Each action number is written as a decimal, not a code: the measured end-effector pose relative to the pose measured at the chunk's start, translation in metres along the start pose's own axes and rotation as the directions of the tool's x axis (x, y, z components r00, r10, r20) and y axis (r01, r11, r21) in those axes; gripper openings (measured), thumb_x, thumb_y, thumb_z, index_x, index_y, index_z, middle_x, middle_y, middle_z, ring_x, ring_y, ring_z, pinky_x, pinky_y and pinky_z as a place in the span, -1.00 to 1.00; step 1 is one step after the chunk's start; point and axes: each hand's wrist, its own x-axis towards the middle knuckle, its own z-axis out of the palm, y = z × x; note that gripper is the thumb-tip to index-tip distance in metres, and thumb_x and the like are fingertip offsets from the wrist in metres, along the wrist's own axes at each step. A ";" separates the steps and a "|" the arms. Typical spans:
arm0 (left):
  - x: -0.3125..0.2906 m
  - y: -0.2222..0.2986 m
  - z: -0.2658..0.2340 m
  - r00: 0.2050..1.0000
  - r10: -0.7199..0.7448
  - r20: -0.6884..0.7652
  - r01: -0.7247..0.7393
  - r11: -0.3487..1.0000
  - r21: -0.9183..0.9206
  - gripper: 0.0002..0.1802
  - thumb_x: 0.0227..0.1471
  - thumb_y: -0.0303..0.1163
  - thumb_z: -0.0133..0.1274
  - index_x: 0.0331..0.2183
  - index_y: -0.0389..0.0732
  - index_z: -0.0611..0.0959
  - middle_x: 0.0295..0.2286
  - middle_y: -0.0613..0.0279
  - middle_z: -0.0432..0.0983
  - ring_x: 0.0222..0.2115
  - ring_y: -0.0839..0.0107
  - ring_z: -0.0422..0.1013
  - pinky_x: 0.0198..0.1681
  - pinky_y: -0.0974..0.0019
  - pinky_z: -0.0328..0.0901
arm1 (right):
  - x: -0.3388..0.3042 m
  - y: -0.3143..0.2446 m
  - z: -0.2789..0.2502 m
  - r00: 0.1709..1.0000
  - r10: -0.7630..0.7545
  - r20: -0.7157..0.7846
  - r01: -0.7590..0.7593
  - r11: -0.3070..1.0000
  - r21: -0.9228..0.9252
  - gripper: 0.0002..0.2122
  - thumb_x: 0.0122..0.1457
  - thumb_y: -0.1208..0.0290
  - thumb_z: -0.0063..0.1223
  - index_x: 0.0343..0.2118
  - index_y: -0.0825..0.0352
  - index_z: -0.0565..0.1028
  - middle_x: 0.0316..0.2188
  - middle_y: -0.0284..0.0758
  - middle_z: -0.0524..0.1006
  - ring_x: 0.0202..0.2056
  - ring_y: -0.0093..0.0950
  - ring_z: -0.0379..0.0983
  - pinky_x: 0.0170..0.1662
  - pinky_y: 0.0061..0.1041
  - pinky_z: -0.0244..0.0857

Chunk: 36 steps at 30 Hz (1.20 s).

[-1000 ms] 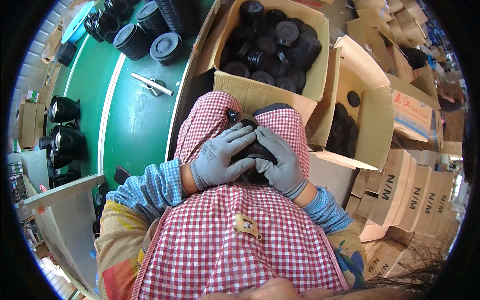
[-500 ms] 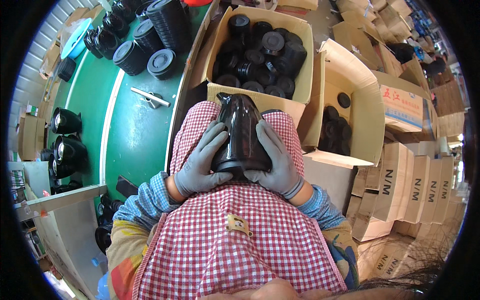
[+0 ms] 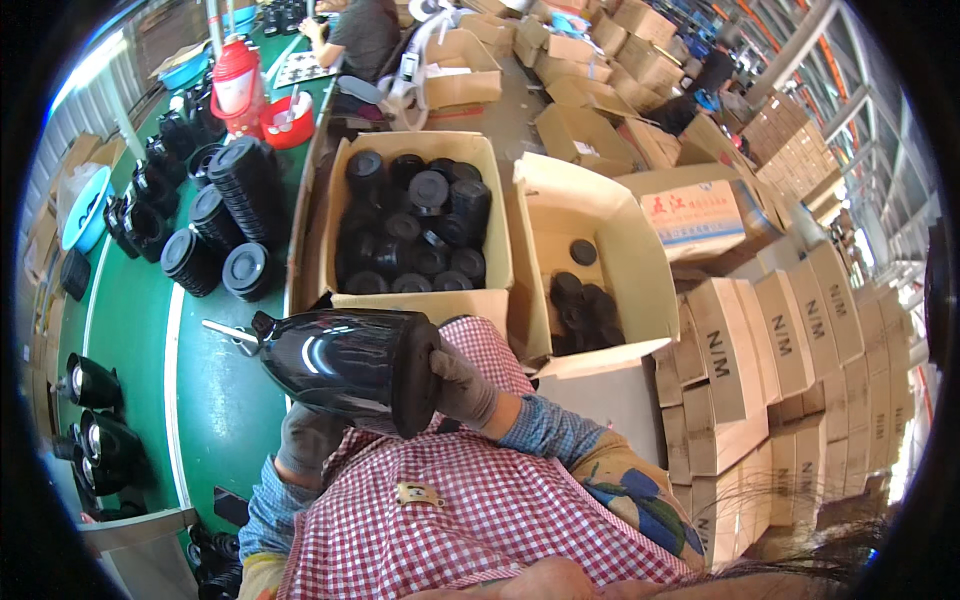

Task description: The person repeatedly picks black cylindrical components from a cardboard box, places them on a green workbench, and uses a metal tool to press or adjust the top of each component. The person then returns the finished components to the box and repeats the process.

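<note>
Black jug [image 3: 335, 365] is above the lap [image 3: 495, 352], on its side. Its wide base [image 3: 414, 382] seems already fitted; what is left, I cannot tell. Long axis runs sideways, narrow end [image 3: 266, 328] pointing left, toward the green table [image 3: 218, 400]. Right hand [image 3: 464, 386] clasps the base; left hand [image 3: 309, 440] is underneath, its grip hidden.

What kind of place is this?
Probably a factory or workshop: a long green worktable holds stacks of round black parts, and many cardboard boxes are piled on the right.
</note>
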 end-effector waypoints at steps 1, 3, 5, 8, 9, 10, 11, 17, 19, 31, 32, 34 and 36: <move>-0.003 0.004 -0.001 0.999 0.033 0.022 -0.033 0.999 -0.001 -0.39 0.28 -0.04 -0.01 0.18 -0.25 0.42 0.11 0.03 0.44 0.11 0.14 0.38 0.20 0.06 0.29 | 0.010 0.003 0.005 0.997 0.052 0.052 -0.055 0.997 0.056 -0.15 0.08 -0.06 0.32 0.32 0.29 0.20 0.21 -0.24 0.37 0.22 -0.30 0.31 0.32 -0.27 0.17; -0.030 0.020 0.000 0.990 0.143 -0.004 -0.143 0.990 0.018 -0.38 0.27 -0.02 -0.01 0.18 -0.25 0.42 0.10 -0.02 0.45 0.12 0.10 0.38 0.19 0.04 0.30 | 0.027 0.016 0.001 0.984 0.146 0.102 -0.148 0.989 0.013 -0.24 0.19 -0.05 0.20 0.32 0.32 0.20 0.24 -0.20 0.35 0.24 -0.31 0.28 0.33 -0.28 0.16; -0.058 0.039 -0.003 0.969 0.140 -0.204 -0.155 0.986 -0.059 -0.38 0.25 -0.01 0.04 0.17 -0.22 0.44 0.08 0.00 0.47 0.12 0.12 0.38 0.17 -0.03 0.31 | 0.048 0.021 0.002 0.964 0.247 0.094 -0.238 0.966 -0.103 -0.29 0.27 -0.01 0.12 0.33 0.35 0.20 0.26 -0.18 0.33 0.25 -0.31 0.27 0.32 -0.28 0.16; -0.083 0.080 -0.043 0.845 0.357 -0.399 -0.340 0.933 0.116 -0.35 0.24 -0.05 0.07 0.23 -0.15 0.37 0.11 0.13 0.44 0.13 0.14 0.38 0.07 -0.06 0.42 | 0.073 0.041 -0.035 0.982 0.175 -0.065 -0.168 0.681 -0.713 -0.44 0.38 0.11 -0.05 0.30 0.40 0.26 0.21 -0.17 0.40 0.21 -0.33 0.33 0.27 -0.35 0.20; -0.086 0.110 -0.046 0.797 0.394 -0.459 -0.324 0.919 0.226 -0.37 0.25 -0.03 0.06 0.22 -0.13 0.40 0.10 0.18 0.46 0.13 0.18 0.39 0.08 -0.04 0.42 | 0.076 0.043 -0.043 0.982 0.136 -0.128 -0.180 0.519 -0.836 -0.47 0.41 0.16 -0.10 0.30 0.42 0.27 0.19 -0.18 0.44 0.17 -0.37 0.38 0.24 -0.39 0.23; -0.087 0.137 -0.057 0.703 0.507 -0.498 -0.359 0.858 0.368 -0.41 0.26 -0.06 0.05 0.20 -0.14 0.41 0.05 0.21 0.48 0.06 0.23 0.43 0.00 0.04 0.45 | 0.078 0.048 -0.053 0.975 0.155 -0.159 -0.221 0.600 -0.769 -0.49 0.41 0.19 -0.10 0.29 0.43 0.28 0.16 -0.18 0.46 0.14 -0.38 0.42 0.21 -0.40 0.27; -0.083 0.168 -0.071 0.611 0.603 -0.513 -0.365 0.790 0.494 -0.45 0.27 -0.10 0.05 0.17 -0.15 0.42 0.00 0.24 0.49 -0.01 0.27 0.47 -0.08 0.11 0.49 | 0.080 0.048 -0.061 0.964 0.169 -0.207 -0.266 0.669 -0.694 -0.52 0.42 0.22 -0.11 0.27 0.43 0.30 0.14 -0.18 0.48 0.10 -0.39 0.45 0.17 -0.41 0.32; -0.027 0.337 -0.277 0.194 0.785 -0.589 -0.087 0.611 0.786 -0.65 0.15 -0.31 0.17 -0.08 -0.29 0.59 -0.42 0.29 0.51 -0.42 0.44 0.46 -0.38 0.38 0.36 | 0.087 0.039 -0.089 0.914 0.114 -0.390 -0.375 0.604 -0.703 -0.54 0.40 0.29 -0.04 0.25 0.48 0.33 0.10 -0.15 0.50 0.10 -0.38 0.44 0.15 -0.43 0.32; -0.005 0.379 -0.358 0.020 0.852 -0.523 0.077 0.520 0.851 -0.62 0.08 -0.21 0.23 -0.17 -0.31 0.65 -0.42 0.14 0.58 -0.42 0.29 0.52 -0.31 0.22 0.40 | 0.086 0.040 -0.102 0.900 0.119 -0.420 -0.406 0.581 -0.705 -0.55 0.41 0.32 -0.06 0.25 0.49 0.32 0.11 -0.13 0.49 0.11 -0.36 0.44 0.17 -0.42 0.31; 0.043 0.447 -0.395 -0.031 0.861 -0.507 0.501 0.452 0.738 -0.44 0.02 -0.06 0.30 -0.05 -0.24 0.62 -0.22 -0.03 0.62 -0.20 0.10 0.54 -0.11 0.13 0.39 | 0.086 0.040 -0.131 0.824 0.100 -0.558 -0.547 0.400 -0.736 -0.47 0.37 0.19 -0.02 0.29 0.42 0.28 0.13 -0.08 0.47 0.08 -0.27 0.45 0.14 -0.30 0.33; 0.019 0.446 -0.381 -0.025 0.937 -0.349 0.688 0.270 0.674 -0.40 -0.03 -0.03 0.32 -0.04 -0.21 0.60 -0.16 -0.01 0.58 -0.11 0.09 0.49 -0.02 0.11 0.33 | 0.082 0.044 -0.149 0.835 0.081 -0.544 -0.518 0.450 -0.728 -0.47 0.37 0.19 -0.01 0.29 0.42 0.29 0.13 -0.09 0.47 0.08 -0.27 0.45 0.14 -0.30 0.33; -0.046 0.446 -0.343 0.011 0.994 -0.110 0.944 0.026 0.329 -0.32 -0.13 0.02 0.35 -0.03 -0.15 0.58 -0.02 0.03 0.46 0.07 0.06 0.33 0.16 0.02 0.17 | 0.085 0.042 -0.173 0.839 0.079 -0.538 -0.509 0.464 -0.725 -0.47 0.36 0.18 0.00 0.28 0.42 0.31 0.13 -0.10 0.47 0.07 -0.28 0.45 0.13 -0.30 0.33; -0.084 0.449 -0.329 -0.001 0.997 -0.076 1.000 0.002 0.014 -0.28 -0.21 0.02 0.34 0.00 -0.08 0.56 0.12 0.06 0.29 0.22 0.05 0.13 0.27 -0.11 -0.03 | 0.083 0.045 -0.165 0.816 0.053 -0.575 -0.540 0.424 -0.727 -0.47 0.36 0.18 0.02 0.26 0.43 0.33 0.12 -0.10 0.48 0.06 -0.28 0.46 0.13 -0.30 0.33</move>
